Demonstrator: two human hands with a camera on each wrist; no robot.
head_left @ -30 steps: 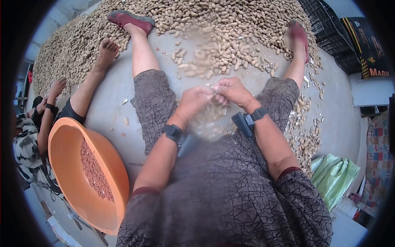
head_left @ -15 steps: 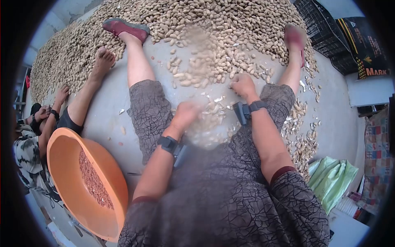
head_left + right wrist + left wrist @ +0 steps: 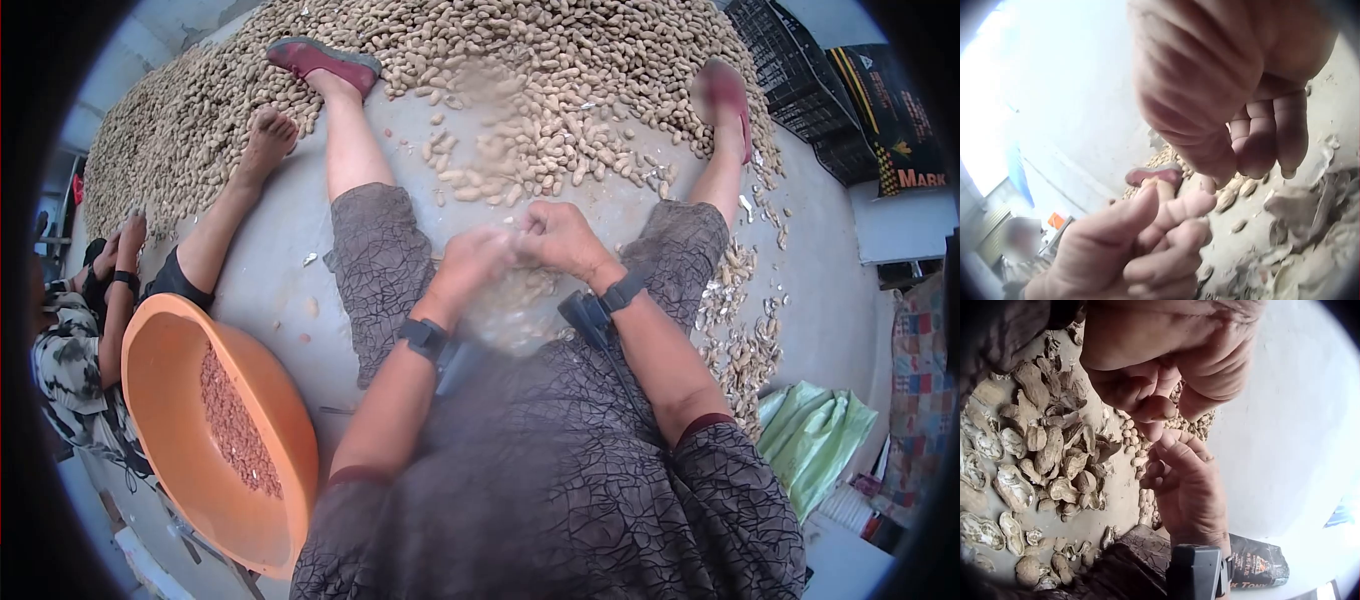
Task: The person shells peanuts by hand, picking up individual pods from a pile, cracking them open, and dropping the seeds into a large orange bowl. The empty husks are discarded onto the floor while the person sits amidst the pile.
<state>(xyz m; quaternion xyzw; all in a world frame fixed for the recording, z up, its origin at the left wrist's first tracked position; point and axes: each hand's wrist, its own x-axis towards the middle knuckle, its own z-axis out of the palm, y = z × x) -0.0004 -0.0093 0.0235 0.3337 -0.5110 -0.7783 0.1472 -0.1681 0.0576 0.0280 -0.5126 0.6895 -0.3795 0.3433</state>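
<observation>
Holds left hand [image 3: 478, 262] and right hand [image 3: 562, 240] together at fingertips, on near side of peanut pile [image 3: 620, 60]; cannot tell whether clamped on anything | has opened shells [image 3: 1014, 487] below, nearer than pile; has orange basin [image 3: 165, 400] of reddish nuts [image 3: 235, 425] nearer and left of pile | rests red shoes [image 3: 335, 66] at pile's edge

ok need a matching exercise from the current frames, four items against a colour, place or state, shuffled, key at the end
1. basin
2. crumpled sack near the right sleeve
3. peanut heap
4. left hand

A. green
B. fingertips close to those of the right hand
C. orange
D. on the floor, around the red shoes

Pairs: 1-C; 2-A; 3-D; 4-B
</observation>
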